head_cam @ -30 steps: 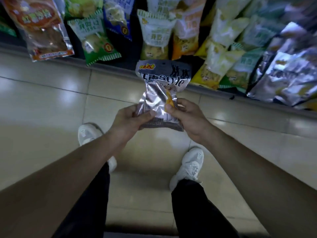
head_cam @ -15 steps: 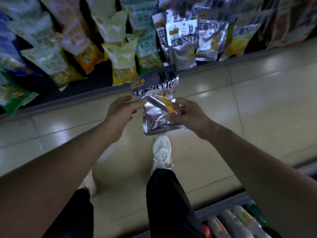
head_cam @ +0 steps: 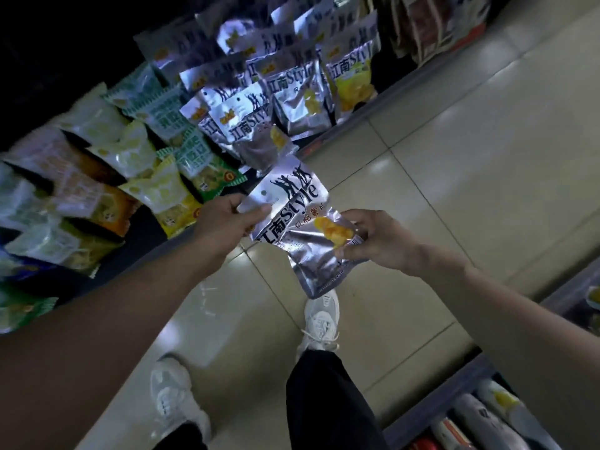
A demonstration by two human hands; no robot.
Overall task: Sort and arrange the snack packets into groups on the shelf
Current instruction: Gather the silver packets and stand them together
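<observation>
Far left, shelf stock: soft crinkled pillow bags, orange packets beside pale yellow packets, lying tilted and overlapping on the dark shelf.
Green packets: checked white-and-green film with serrated ends, just behind the yellow ones.
Silver row: glossy foil pouches, flat and rectangular, standing in leaning ranks; black lettering and a yellow crisp picture on each.
Left hand: grip pinching the held packet's header corner, thumb on the printed face beside the hang hole.
Held packet: same silver foil, creased and dented across its lower half. It is in the air over the floor, just in front of the shelf edge and below the silver row. Printed face up. Long axis runs diagonally, header toward the shelf at upper left, bottom seam toward the person's foot at lower right.
Right hand: grip pinching the packet's right edge at the crisp picture, fingers curled.
Floor: smooth, shiny beige tiles.
Shoes: white, laced.
</observation>
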